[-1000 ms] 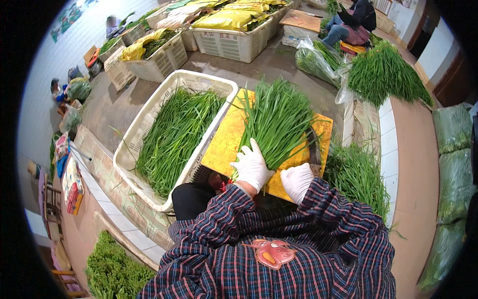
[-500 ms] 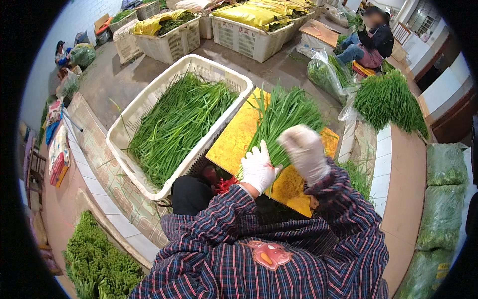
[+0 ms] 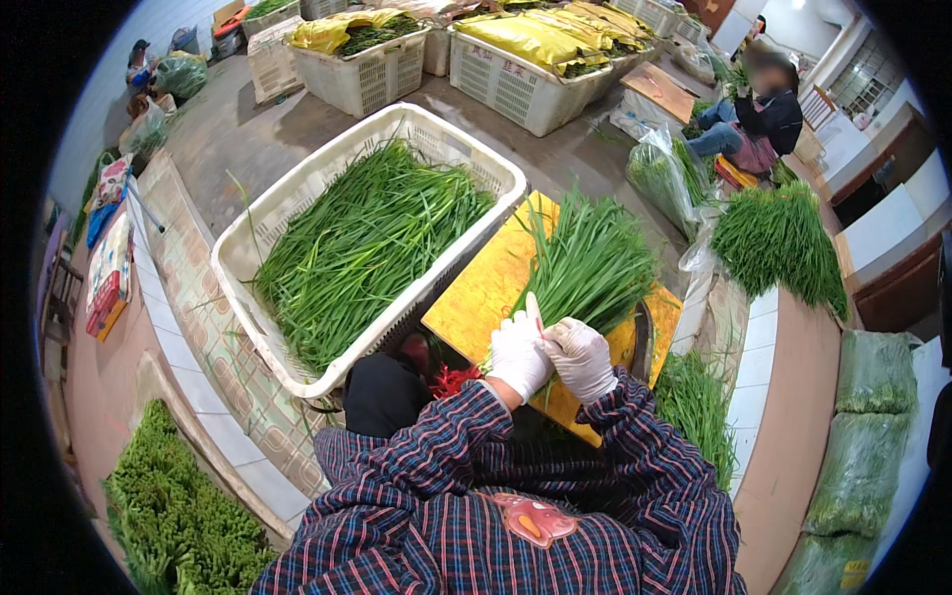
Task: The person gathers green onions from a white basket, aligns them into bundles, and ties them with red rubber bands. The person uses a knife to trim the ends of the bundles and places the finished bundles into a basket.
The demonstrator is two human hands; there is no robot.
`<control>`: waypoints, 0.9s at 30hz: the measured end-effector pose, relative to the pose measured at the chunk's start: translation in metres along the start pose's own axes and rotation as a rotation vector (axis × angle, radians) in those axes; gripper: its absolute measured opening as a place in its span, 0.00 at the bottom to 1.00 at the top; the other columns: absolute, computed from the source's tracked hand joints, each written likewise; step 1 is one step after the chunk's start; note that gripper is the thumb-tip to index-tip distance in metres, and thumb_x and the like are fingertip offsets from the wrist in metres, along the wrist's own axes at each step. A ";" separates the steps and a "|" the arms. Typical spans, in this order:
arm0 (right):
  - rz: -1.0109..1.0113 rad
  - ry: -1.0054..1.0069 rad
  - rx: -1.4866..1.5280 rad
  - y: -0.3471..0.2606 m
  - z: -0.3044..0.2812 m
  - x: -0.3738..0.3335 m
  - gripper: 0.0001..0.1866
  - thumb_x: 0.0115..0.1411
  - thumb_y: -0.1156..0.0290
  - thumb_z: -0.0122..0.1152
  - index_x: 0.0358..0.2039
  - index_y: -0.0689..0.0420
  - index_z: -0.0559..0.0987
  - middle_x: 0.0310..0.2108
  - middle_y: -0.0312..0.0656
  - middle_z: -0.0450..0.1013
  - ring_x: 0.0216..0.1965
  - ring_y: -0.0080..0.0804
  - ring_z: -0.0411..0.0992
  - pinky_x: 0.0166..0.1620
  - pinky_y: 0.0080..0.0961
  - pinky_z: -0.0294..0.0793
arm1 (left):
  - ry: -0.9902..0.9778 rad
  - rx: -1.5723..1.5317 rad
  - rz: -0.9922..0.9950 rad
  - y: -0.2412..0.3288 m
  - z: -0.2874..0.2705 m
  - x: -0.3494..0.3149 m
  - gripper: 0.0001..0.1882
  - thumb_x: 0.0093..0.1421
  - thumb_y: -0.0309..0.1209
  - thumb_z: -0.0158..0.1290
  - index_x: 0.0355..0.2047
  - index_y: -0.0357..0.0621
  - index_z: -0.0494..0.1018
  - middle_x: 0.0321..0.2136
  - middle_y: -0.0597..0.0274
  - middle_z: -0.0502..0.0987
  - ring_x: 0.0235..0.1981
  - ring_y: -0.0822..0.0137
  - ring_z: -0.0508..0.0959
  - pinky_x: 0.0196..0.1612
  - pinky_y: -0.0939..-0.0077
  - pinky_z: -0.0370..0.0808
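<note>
On the yellow board (image 3: 476, 307), toward its right half: one green bunch (image 3: 595, 253), long leaves fanned away from the person, base under the gloves. Left hand (image 3: 521, 357) wraps that base, index finger stuck out along the leaves, other fingers closed round the stems. Right hand (image 3: 580, 359) touches the left, its fingers narrow and drawn together; can't tell if they pinch anything. Small red streak (image 3: 538, 324) where gloves meet, too small to identify.

Changed: right hand was lower, near the dark curved blade (image 3: 644, 342), then lifted over the leaves; it has since come in against the left. Both hands are at the base, so the work looks centred on the stems, blade lying unheld on the board.

Counts: one bunch in hand, one board, one blade, two gloved hands. Red strips (image 3: 453, 381), one cluster by the board's near edge, too tangled to count. One white basket (image 3: 511, 177) to the left, full of loose greens (image 3: 367, 243). One loose pile (image 3: 694, 397) right of the board. Further out: one co-worker (image 3: 764, 114) seated at upper right, three plastic-wrapped bales (image 3: 861, 471) along the right, two nearest yellow-covered crates (image 3: 372, 79) at the back.
</note>
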State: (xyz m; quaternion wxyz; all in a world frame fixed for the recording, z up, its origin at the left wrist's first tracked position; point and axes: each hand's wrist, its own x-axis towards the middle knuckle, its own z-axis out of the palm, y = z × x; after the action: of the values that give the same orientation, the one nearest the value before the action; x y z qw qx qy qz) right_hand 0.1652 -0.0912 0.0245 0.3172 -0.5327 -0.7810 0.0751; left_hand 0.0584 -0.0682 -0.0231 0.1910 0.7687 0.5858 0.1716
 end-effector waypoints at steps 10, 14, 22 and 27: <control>-0.082 -0.118 -0.086 0.010 0.011 0.031 0.06 0.51 0.64 0.58 0.27 0.52 0.76 0.23 0.39 0.72 0.26 0.38 0.73 0.28 0.30 0.71 | -0.029 -0.064 0.027 -0.002 -0.014 0.002 0.24 0.50 0.45 0.51 0.42 0.40 0.68 0.37 0.55 0.73 0.41 0.54 0.69 0.40 0.59 0.66; -0.321 -0.161 -0.334 0.004 0.009 0.049 0.05 0.50 0.65 0.56 0.23 0.51 0.74 0.22 0.40 0.69 0.27 0.38 0.71 0.28 0.31 0.70 | -0.158 -0.051 0.149 -0.011 -0.014 0.014 0.25 0.50 0.48 0.52 0.41 0.41 0.70 0.37 0.52 0.73 0.40 0.51 0.72 0.40 0.60 0.69; -0.193 -0.416 0.178 0.042 0.040 0.065 0.10 0.51 0.72 0.57 0.34 0.61 0.78 0.34 0.49 0.74 0.36 0.46 0.73 0.39 0.34 0.72 | -0.136 -0.482 0.137 -0.037 -0.029 0.006 0.34 0.42 0.52 0.61 0.40 0.35 0.72 0.39 0.46 0.75 0.45 0.51 0.73 0.51 0.66 0.68; -0.096 -0.429 0.043 0.041 0.040 0.057 0.09 0.54 0.70 0.56 0.33 0.60 0.78 0.31 0.49 0.74 0.34 0.47 0.73 0.38 0.34 0.73 | -0.159 -0.986 -0.203 -0.070 -0.013 -0.008 0.18 0.56 0.34 0.51 0.44 0.35 0.71 0.40 0.53 0.76 0.42 0.63 0.75 0.50 0.75 0.68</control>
State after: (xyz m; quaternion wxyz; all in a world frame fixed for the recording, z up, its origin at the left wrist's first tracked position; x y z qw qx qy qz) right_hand 0.1615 -0.0151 -0.0025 0.1585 -0.4599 -0.8532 0.1882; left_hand -0.0079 -0.0580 -0.0468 0.5908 0.5372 0.4904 0.3491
